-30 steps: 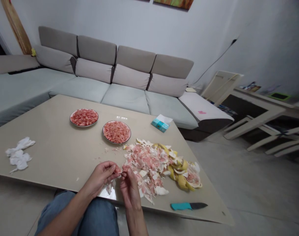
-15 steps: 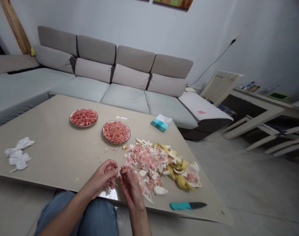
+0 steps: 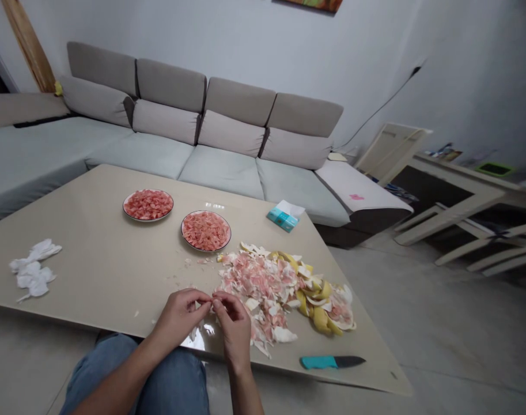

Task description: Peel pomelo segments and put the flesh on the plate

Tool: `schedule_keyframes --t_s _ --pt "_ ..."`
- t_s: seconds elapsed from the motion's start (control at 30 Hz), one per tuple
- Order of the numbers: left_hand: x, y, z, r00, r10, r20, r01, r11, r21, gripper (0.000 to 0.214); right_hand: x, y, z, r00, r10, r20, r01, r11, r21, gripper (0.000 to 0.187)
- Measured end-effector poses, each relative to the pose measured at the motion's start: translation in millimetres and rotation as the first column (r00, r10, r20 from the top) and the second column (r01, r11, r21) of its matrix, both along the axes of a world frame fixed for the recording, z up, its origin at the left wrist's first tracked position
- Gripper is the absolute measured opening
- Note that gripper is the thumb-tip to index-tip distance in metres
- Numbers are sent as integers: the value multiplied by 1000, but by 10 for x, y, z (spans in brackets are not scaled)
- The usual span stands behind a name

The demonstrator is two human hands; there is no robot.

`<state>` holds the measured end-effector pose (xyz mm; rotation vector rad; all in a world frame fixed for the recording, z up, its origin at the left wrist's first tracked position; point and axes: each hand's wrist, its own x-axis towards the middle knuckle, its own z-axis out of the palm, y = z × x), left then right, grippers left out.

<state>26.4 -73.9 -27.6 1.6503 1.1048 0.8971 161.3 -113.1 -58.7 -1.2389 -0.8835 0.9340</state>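
Observation:
My left hand (image 3: 181,314) and my right hand (image 3: 233,327) meet over the near edge of the beige table (image 3: 98,271). Both have their fingers pinched together on a small piece of pink fruit that is mostly hidden between them. Just to the right lies a heap of pink and white membrane scraps (image 3: 256,285) with yellow peel (image 3: 317,308) beside it. Two plates of peeled pink fruit pieces stand farther back, one at the centre (image 3: 205,230) and one to its left (image 3: 148,204).
A teal-handled knife (image 3: 332,362) lies near the table's front right edge. Crumpled white tissues (image 3: 33,271) sit at the left, a teal tissue pack (image 3: 284,216) at the far side. A grey sofa (image 3: 180,138) runs behind the table; low wooden furniture (image 3: 461,196) stands at the right.
My two hands have shifted slightly forward and closer together, with fingertips now touching over the fruit piece. Nothing else on the table has moved.

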Motion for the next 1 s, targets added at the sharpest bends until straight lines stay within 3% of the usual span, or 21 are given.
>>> schedule_keyframes --t_s 0.2,0.4,0.5,0.73,0.87,1.0 --pt "-11 -11 50 999 10 -37 -9 1000 22 18 -27 -38 42 997 82 -3 -82 996 -15 27" --pt "-9 -19 54 998 -10 -64 17 993 118 13 0 -37 45 993 37 114 -37 999 3 18" --pt "-9 -29 76 997 -13 -80 24 991 133 13 46 -28 67 991 80 108 -78 997 -21 19" --pt "-23 -15 38 1000 -8 21 8 1000 19 9 127 -32 79 950 278 -144 -291 953 -78 22" --pt "-11 8 -31 988 -11 156 29 993 -113 6 101 -34 92 905 293 -307 -330 941 -74 21" --pt "-7 -3 -4 954 -39 297 125 953 -277 14 50 -19 122 851 290 -437 -349 935 -59 21"
